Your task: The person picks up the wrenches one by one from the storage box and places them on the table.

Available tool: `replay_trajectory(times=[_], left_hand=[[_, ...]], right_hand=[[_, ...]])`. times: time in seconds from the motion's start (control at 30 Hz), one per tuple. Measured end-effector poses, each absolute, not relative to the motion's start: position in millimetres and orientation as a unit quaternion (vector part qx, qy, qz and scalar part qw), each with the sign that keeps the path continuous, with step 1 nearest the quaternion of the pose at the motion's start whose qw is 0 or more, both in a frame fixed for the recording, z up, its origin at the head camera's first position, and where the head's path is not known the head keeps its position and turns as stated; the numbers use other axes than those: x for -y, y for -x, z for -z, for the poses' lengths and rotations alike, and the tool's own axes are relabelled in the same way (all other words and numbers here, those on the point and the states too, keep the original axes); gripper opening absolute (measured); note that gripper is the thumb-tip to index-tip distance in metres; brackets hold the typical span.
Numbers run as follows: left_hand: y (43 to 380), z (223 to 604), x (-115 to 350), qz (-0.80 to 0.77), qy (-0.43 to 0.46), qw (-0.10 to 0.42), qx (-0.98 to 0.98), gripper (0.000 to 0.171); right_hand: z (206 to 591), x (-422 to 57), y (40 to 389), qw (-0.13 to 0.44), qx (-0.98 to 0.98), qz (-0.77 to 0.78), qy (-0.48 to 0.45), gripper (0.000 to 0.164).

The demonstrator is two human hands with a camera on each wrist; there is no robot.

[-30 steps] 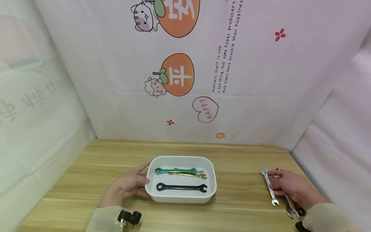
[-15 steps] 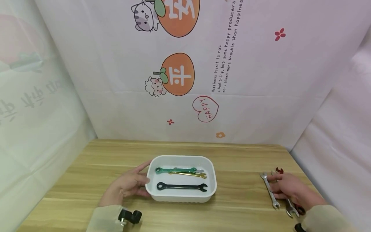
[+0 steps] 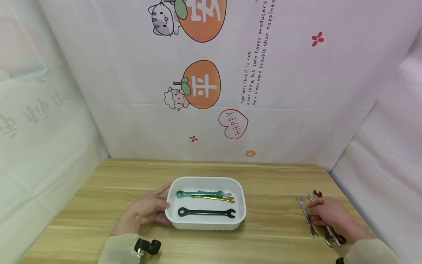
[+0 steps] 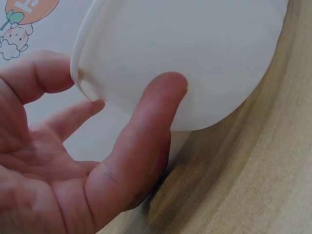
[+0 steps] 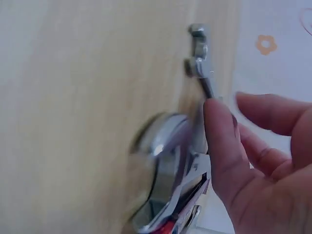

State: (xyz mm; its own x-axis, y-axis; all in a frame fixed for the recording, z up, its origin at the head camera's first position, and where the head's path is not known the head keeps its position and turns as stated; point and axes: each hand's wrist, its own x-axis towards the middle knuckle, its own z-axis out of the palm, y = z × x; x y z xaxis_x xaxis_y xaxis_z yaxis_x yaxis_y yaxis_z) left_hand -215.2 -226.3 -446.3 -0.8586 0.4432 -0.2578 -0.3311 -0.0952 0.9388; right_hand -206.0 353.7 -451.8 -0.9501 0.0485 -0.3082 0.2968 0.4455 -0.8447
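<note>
My left hand (image 3: 148, 209) holds the left end of a white plastic box (image 3: 211, 226), thumb on the outer wall and index finger at the rim (image 4: 74, 68). In the box lie a black wrench (image 3: 207, 212), a green wrench (image 3: 201, 194), a gold wrench (image 3: 214, 198) and a partly covered silver one. On the right, my right hand (image 3: 329, 214) is over a larger silver wrench (image 3: 330, 237) and a red wrench (image 3: 318, 193), which it partly hides. A slim silver wrench (image 3: 307, 219) lies just left of its fingertips. In the right wrist view, thumb and index finger stand apart.
Everything is on a wood-grain table (image 3: 270, 234). A printed white cloth (image 3: 280, 128) hangs behind it, with plain cloth at both sides. A black clip (image 3: 148, 246) sits at the left cuff.
The slim silver wrench, earlier in my right fingers, has dropped slightly and now lies on the table. My right hand has shifted a little right, off it. The left hand and box stay put.
</note>
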Motion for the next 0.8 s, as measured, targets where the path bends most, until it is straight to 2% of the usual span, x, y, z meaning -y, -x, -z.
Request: replay_trajectory(times=[0.17,0.27,0.8], left_hand=[[215.3,446.5,226.0,-0.739,-0.042,0.263,-0.619,0.090],[215.3,447.1,226.1,-0.739,-0.042,0.263,-0.618,0.090],[215.8,446.2,225.7,-0.743,-0.035,0.268,-0.613,0.090]], right_hand=[[450.3,-357.2,203.4,0.170,-0.736,0.645,-0.119,0.061],[450.1,-358.6,202.0,0.195,-0.689,0.685,-0.131,0.069],[447.7,-372.1,198.9,0.205,-0.716,0.660,-0.095,0.059]])
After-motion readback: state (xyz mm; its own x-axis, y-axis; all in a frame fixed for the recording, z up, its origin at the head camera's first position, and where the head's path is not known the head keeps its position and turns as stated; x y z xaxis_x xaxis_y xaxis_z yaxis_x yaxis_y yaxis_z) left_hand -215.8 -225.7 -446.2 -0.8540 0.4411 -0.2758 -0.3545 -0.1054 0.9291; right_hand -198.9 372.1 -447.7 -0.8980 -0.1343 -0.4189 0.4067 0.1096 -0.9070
